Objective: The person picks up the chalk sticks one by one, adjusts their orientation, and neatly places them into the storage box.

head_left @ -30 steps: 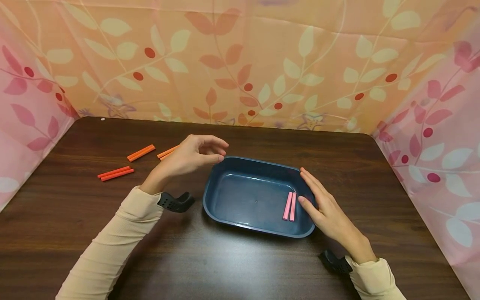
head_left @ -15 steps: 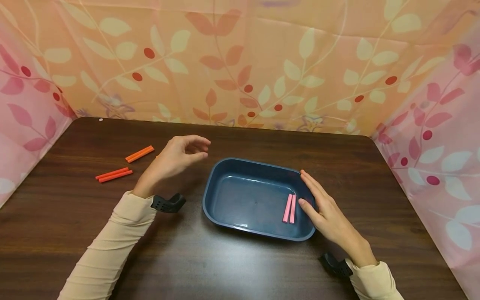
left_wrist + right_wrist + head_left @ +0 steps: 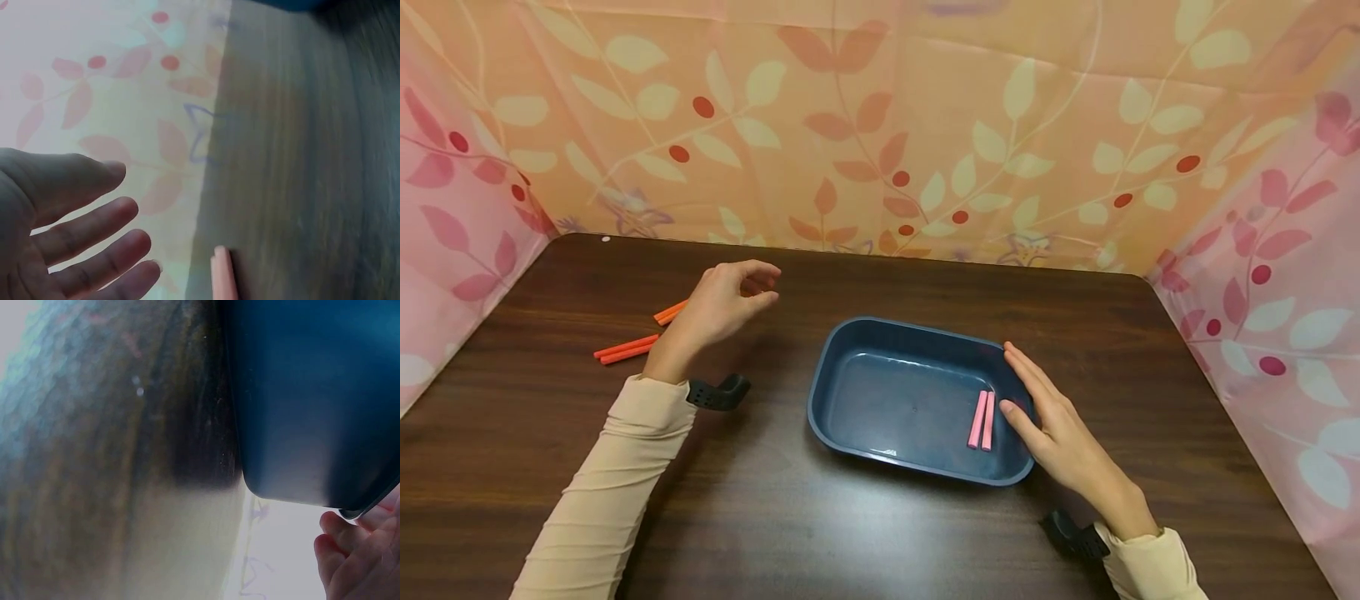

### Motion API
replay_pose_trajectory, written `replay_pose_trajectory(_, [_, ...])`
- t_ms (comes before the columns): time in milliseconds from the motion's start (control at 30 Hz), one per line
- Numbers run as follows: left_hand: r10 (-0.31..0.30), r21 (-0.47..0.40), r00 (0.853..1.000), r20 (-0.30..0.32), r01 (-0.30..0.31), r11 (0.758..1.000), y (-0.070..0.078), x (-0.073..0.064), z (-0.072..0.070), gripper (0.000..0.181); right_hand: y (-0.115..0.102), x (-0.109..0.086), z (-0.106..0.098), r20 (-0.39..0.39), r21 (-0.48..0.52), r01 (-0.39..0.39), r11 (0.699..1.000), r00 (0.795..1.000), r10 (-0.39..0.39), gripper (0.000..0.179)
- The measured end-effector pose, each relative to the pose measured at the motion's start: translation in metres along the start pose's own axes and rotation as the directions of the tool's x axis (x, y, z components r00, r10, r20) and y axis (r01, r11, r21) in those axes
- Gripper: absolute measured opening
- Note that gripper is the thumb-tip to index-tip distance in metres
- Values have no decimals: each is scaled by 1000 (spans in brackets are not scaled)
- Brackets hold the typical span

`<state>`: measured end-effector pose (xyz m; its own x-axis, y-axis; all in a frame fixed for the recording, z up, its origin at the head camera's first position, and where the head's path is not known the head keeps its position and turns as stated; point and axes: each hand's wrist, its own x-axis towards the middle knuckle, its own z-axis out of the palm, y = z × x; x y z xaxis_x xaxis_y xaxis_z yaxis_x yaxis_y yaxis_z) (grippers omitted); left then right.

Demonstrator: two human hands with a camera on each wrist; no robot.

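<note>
My left hand (image 3: 722, 300) is held above the table left of the tub, its fingers loosely bent and nothing between them. Two orange sticks (image 3: 670, 313) lie partly behind it, and two red sticks (image 3: 627, 348) sit by the wrist. In the left wrist view a pair of orange-pink sticks (image 3: 224, 275) shows below the fingertips. My right hand (image 3: 1063, 429) rests at the right end of a dark blue plastic tub (image 3: 887, 472), straight fingers along the rim and thumb over the inside. Two pink sticks (image 3: 981, 420) lie in the tub near that thumb.
The dark wooden table (image 3: 880, 542) is enclosed by a leaf-patterned curtain (image 3: 880, 125) at the back and both sides. A small white spot (image 3: 606, 239) marks the table's far left edge. Black straps (image 3: 718, 393) circle both wrists.
My left hand has moved left, away from the tub's left rim to above the orange sticks, partly covering them now. My right hand, the tub and the pink sticks have stayed put.
</note>
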<state>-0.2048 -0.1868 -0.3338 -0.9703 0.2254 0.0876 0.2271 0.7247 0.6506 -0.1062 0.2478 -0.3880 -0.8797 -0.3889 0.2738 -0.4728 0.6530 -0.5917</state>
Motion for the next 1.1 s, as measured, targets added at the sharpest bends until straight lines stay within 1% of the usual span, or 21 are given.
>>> replay_pose_trajectory(167, [-33, 80, 999, 32, 30, 996, -11, 3, 2, 37, 0, -1, 1, 2, -1, -5, 1000, 1000, 5, 69])
replay_pose_trajectory(333, [-40, 148, 997, 66, 30, 989, -20, 6, 2, 38, 0, -1, 0, 3, 1, -9, 1000, 1000, 9, 68])
replay_pose_trajectory(433, [-54, 178, 995, 79, 40, 983, -24, 6, 2, 38, 0, -1, 0, 4, -2, -10, 1000, 1000, 10, 68])
replay_pose_trajectory(600, [-103, 225, 990, 97, 79, 971, -30, 7, 4, 38, 0, -1, -1, 2, -3, -8, 1000, 1000, 8, 68])
replay_pose_trajectory(733, [-128, 239, 984, 123, 96, 966, -32, 8, 5, 39, 1, -2, -1, -1, -3, -11, 1000, 1000, 11, 68])
replay_pose_trajectory(900, [-127, 238, 984, 125, 95, 967, -33, 7, 8, 35, 2, -1, 0, -4, -5, -7, 1000, 1000, 7, 68])
replay_pose_trajectory(1100, [-121, 253, 982, 145, 81, 964, -32, 7, 12, 26, 1, 0, -1, 3, -2, -17, 1000, 1000, 17, 69])
